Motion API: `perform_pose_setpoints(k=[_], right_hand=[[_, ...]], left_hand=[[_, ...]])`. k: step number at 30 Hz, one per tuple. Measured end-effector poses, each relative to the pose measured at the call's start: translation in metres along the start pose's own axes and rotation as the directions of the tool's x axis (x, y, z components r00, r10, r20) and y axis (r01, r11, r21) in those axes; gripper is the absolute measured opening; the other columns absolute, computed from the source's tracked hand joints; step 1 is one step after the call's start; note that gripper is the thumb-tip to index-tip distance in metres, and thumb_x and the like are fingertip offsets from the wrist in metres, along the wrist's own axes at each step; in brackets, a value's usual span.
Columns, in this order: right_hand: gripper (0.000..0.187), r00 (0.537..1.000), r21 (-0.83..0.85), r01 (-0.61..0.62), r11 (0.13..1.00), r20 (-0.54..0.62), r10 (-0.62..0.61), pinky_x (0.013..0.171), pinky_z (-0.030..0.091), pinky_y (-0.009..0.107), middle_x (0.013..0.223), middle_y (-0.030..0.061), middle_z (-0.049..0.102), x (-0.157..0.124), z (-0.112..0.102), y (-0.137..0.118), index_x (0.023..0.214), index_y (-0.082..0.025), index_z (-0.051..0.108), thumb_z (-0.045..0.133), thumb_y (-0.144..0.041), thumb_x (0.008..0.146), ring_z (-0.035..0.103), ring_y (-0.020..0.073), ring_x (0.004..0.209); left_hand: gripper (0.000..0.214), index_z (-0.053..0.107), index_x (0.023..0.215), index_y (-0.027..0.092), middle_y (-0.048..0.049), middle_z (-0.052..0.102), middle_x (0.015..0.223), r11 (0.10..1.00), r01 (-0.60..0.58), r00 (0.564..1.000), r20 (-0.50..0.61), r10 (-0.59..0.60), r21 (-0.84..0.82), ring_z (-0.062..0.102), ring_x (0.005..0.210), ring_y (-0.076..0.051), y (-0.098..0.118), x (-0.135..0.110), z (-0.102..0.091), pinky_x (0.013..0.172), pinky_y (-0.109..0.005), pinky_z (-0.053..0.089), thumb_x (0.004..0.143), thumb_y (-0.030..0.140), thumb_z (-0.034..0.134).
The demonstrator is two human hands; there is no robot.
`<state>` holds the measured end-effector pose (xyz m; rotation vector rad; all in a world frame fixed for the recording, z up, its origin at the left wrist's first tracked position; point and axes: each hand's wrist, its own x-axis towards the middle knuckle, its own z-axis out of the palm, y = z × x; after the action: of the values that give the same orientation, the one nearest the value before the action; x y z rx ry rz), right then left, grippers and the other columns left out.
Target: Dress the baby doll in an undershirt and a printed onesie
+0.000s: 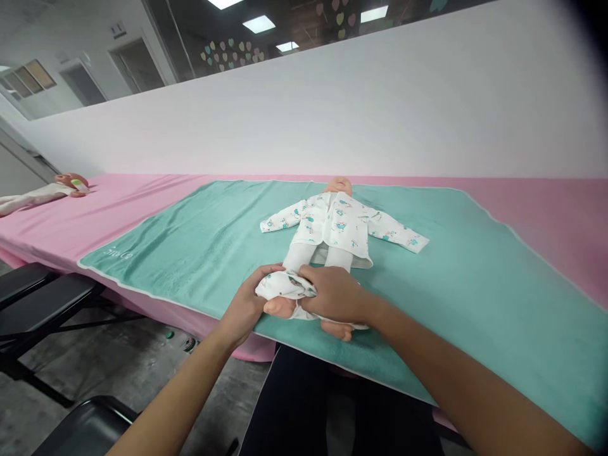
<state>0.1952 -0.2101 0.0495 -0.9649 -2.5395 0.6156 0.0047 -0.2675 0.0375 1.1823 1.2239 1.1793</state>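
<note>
One bunched printed garment [284,285] sits at a doll's [330,220] lower legs, gripped by the left hand [247,301] at its nine o'clock and the right hand [335,294] at its three. From the right hand, the doll's head [339,185] lies at twelve, one bare foot [337,330] at six.

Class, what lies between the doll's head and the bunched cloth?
The printed jacket, then the doll's white legs, lead down to the bunched cloth, as the head camera's view shows.
</note>
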Motion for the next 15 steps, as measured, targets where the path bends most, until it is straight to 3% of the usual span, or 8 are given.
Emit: perform_pose_setpoints(k=[4, 7, 9, 11, 13, 15], right_hand=[[0.027, 0.998, 0.228, -0.03, 0.973, 0.066, 0.015, 0.057, 0.031, 0.025, 0.075, -0.002, 0.06, 0.0, -0.009, 0.0, 0.092, -0.022, 0.055, 0.058, -0.046, 0.078, 0.052, 0.0136, 0.067], [0.036, 0.995, 0.432, -0.04, 0.901, 0.099, -0.003, 0.056, 0.032, 0.025, 0.075, -0.001, 0.057, 0.0, -0.013, 0.002, 0.089, -0.021, 0.057, 0.052, -0.056, 0.081, 0.049, 0.0131, 0.065], [0.039, 0.999, 0.541, -0.031, 0.84, 0.026, 0.021, 0.055, 0.034, 0.026, 0.073, -0.0005, 0.056, 0.001, -0.013, 0.005, 0.081, -0.019, 0.058, 0.046, -0.057, 0.084, 0.048, 0.0125, 0.063], [0.038, 0.985, 0.599, -0.006, 0.801, -0.136, 0.109, 0.057, 0.036, 0.026, 0.074, 0.0002, 0.057, 0.003, -0.014, 0.011, 0.08, -0.019, 0.058, 0.045, -0.054, 0.086, 0.05, 0.0129, 0.065], [0.032, 0.903, 0.564, 0.014, 0.826, -0.361, 0.232, 0.06, 0.038, 0.026, 0.074, 0.0002, 0.058, 0.005, -0.014, 0.02, 0.08, -0.02, 0.058, 0.048, -0.05, 0.085, 0.051, 0.0133, 0.067], [0.024, 0.776, 0.452, 0.002, 0.892, -0.563, 0.283, 0.063, 0.04, 0.027, 0.074, -0.0002, 0.058, 0.007, -0.015, 0.032, 0.08, -0.02, 0.057, 0.051, -0.043, 0.085, 0.051, 0.0134, 0.067]], left_hand=[[0.046, 0.056, 0.115, 0.022, -0.0075, 0.055, 0.129, 0.977, 0.03, 0.993, 0.12, -0.005, -0.209, 0.054, 0.112, -0.025, 0.002, -0.001, -0.012, 0.089, -0.033, 0.045, 0.07, 0.015, 0.063], [0.032, 0.059, 0.111, 0.021, -0.008, 0.053, 0.131, 0.922, 0.044, 0.988, 0.156, 0.018, -0.384, 0.051, 0.117, -0.027, 0.003, 0.001, -0.018, 0.093, -0.037, 0.044, 0.079, 0.02, 0.053], [0.025, 0.06, 0.106, 0.02, -0.009, 0.055, 0.129, 0.891, 0.054, 0.99, 0.139, 0.01, -0.451, 0.049, 0.119, -0.028, 0.002, 0.003, -0.02, 0.093, -0.038, 0.045, 0.085, 0.027, 0.049], [0.025, 0.062, 0.101, 0.018, -0.0102, 0.058, 0.124, 0.885, 0.059, 0.995, 0.103, -0.013, -0.462, 0.05, 0.119, -0.027, -0.001, 0.006, -0.02, 0.091, -0.038, 0.046, 0.088, 0.033, 0.047], [0.026, 0.062, 0.099, 0.017, -0.0107, 0.06, 0.122, 0.902, 0.058, 0.997, 0.068, -0.032, -0.429, 0.053, 0.115, -0.027, -0.003, 0.008, -0.019, 0.088, -0.037, 0.047, 0.088, 0.035, 0.049], [0.024, 0.062, 0.098, 0.016, -0.0105, 0.06, 0.121, 0.926, 0.06, 0.997, 0.058, -0.042, -0.372, 0.056, 0.109, -0.026, -0.005, 0.008, -0.017, 0.086, -0.035, 0.048, 0.086, 0.034, 0.053]])
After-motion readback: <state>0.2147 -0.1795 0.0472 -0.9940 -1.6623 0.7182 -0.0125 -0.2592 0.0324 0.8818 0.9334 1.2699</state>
